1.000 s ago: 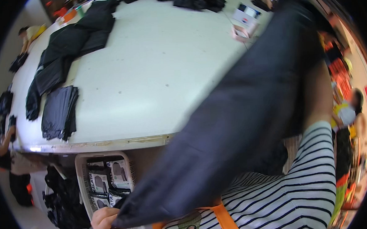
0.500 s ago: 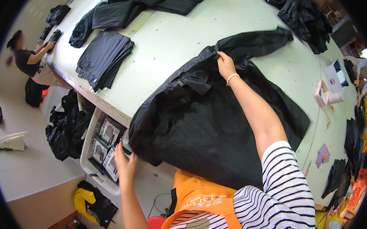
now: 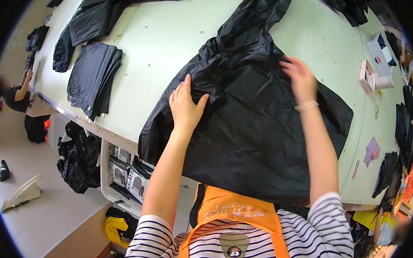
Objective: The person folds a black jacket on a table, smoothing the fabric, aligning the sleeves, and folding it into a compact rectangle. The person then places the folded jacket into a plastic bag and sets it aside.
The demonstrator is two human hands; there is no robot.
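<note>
A thin, shiny black jacket [image 3: 249, 131] lies spread on the pale table in front of me. Its lower edge hangs toward my orange apron, and a creased sleeve [image 3: 261, 12] stretches away to the far side. My left hand [image 3: 186, 104] rests on the jacket's left part, thumb and fingers spread. Over the right edge of the jacket is my right hand [image 3: 302, 83], blurred by motion. Whether its fingers pinch the cloth does not show.
A stack of folded black garments [image 3: 94, 79] lies on the table [image 3: 164, 51] to the left, with more black clothing behind. Below the left edge stands a white basket [image 3: 106, 182] of packaged garments. A co-worker [image 3: 18, 98] stands far left. A pink-white box [image 3: 368, 75] sits right.
My left hand has come from beside the basket onto the jacket. My right hand has let go of the upper cloth and moved right and nearer; the sleeve now points farther away.
</note>
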